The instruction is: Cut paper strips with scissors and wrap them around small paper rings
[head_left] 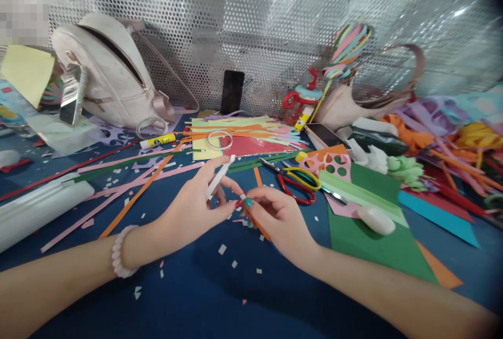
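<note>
Strip [220, 175] handling is the step in hand: left hand [188, 208] pinches the white strip, right hand [275, 216] grips an orange strip [257, 223] (fingertips nearly touching). Next move probably calls for fine alignment of both ends.

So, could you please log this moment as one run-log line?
left hand: pinches white paper strip | right hand: holds orange paper strip | scissors: lying beyond the hands | surface: blue table

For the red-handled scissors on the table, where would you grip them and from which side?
Probably by the handle loops of the scissors, coming from the near right. The loops lie flat, uncovered, toward the right hand; the blades point away toward the paper strips.
</note>
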